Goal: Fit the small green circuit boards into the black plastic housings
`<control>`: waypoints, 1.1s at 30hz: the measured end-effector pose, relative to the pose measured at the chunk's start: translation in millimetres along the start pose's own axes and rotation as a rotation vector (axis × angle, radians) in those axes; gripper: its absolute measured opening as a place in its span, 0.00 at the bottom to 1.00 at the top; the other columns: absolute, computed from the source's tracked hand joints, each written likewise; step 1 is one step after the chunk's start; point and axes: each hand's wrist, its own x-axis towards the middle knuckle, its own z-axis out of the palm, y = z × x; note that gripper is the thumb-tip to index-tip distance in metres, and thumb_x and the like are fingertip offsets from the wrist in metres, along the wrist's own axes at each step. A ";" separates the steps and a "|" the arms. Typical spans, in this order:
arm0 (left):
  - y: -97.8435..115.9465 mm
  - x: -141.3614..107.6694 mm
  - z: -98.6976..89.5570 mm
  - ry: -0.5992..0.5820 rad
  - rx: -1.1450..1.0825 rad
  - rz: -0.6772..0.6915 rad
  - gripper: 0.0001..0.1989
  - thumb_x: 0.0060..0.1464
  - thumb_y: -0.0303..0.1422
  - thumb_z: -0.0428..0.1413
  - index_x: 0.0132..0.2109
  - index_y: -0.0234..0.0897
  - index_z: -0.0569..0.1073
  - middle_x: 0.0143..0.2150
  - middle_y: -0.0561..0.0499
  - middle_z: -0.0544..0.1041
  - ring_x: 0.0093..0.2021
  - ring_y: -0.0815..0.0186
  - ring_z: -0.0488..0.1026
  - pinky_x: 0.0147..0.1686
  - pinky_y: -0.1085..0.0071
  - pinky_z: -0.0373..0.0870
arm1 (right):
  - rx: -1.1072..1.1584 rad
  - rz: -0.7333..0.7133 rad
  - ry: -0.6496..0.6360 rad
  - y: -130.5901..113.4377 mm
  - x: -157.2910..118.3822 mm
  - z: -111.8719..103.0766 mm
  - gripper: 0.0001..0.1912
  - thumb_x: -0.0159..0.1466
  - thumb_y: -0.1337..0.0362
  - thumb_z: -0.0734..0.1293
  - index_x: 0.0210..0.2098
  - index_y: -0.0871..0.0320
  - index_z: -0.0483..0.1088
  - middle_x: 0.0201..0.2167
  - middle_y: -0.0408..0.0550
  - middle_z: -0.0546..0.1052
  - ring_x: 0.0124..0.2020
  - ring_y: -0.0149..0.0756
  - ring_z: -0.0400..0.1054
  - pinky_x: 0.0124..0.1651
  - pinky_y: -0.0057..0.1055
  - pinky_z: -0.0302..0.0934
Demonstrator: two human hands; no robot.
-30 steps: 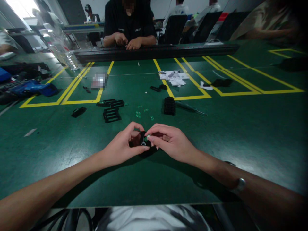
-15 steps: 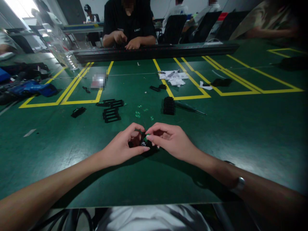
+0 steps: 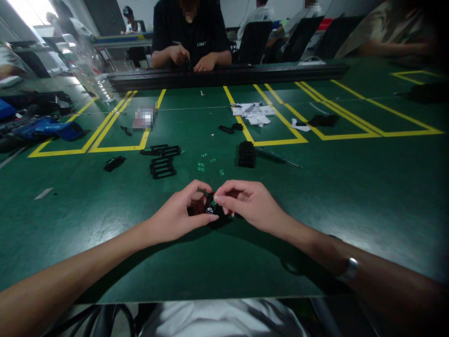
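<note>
My left hand [image 3: 184, 208] grips a small black part [image 3: 211, 204] between thumb and fingers, near the table's front edge. On that part sits a little green board [image 3: 213, 203]. The fingertips of my right hand [image 3: 245, 199] are pinched at the green board, over the right side of the black part. Beyond my hands lie several loose green boards [image 3: 201, 166]. Several black frames [image 3: 163, 167] lie to their left, and a stack of black parts [image 3: 246, 154] stands to their right.
A screwdriver [image 3: 277, 157] lies right of the stack. White paper [image 3: 253, 111] is farther back. A clear bottle [image 3: 93, 79] and blue tools [image 3: 56, 128] are at the left. Across a long black bar [image 3: 228, 75], a person works with both hands.
My right fingers have shifted slightly at the green board, while my left hand keeps its grip. The person across has moved their hands a little to the right.
</note>
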 end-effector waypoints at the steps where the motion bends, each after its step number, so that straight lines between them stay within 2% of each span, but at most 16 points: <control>1: 0.3 0.0 -0.1 -0.002 0.002 0.002 0.22 0.59 0.39 0.62 0.54 0.39 0.62 0.39 0.51 0.77 0.35 0.68 0.71 0.33 0.72 0.65 | 0.006 0.002 -0.001 0.0 0.5 0.0 0.07 0.62 0.61 0.73 0.35 0.59 0.76 0.24 0.41 0.74 0.24 0.27 0.66 0.27 0.24 0.60; 7: 0.4 0.1 0.8 -0.004 -0.004 0.014 0.23 0.59 0.38 0.62 0.55 0.39 0.62 0.38 0.52 0.77 0.33 0.70 0.69 0.32 0.74 0.65 | 0.025 0.017 0.007 0.2 1.7 0.3 0.08 0.60 0.61 0.75 0.33 0.59 0.75 0.24 0.40 0.74 0.24 0.26 0.66 0.27 0.23 0.60; 15: 0.6 -0.2 0.4 -0.009 -0.012 0.014 0.23 0.59 0.38 0.62 0.56 0.39 0.62 0.37 0.52 0.76 0.34 0.68 0.72 0.33 0.73 0.65 | 0.049 0.024 -0.007 0.0 0.0 0.0 0.10 0.61 0.60 0.75 0.33 0.60 0.74 0.22 0.40 0.73 0.23 0.26 0.66 0.27 0.23 0.60; 24: -0.1 -0.5 -0.8 -0.015 0.028 0.027 0.22 0.60 0.37 0.61 0.56 0.40 0.61 0.32 0.56 0.72 0.30 0.71 0.66 0.29 0.75 0.61 | 0.054 0.042 -0.020 -1.3 1.3 -1.0 0.11 0.61 0.59 0.74 0.32 0.60 0.74 0.20 0.40 0.72 0.21 0.25 0.64 0.25 0.23 0.57; 33: 0.1 -0.6 -0.4 -0.012 0.040 0.031 0.23 0.60 0.37 0.61 0.56 0.40 0.61 0.32 0.57 0.72 0.30 0.71 0.66 0.30 0.75 0.61 | 0.054 0.059 -0.024 -1.5 1.6 0.0 0.12 0.61 0.58 0.74 0.32 0.61 0.74 0.20 0.40 0.72 0.21 0.25 0.64 0.25 0.23 0.57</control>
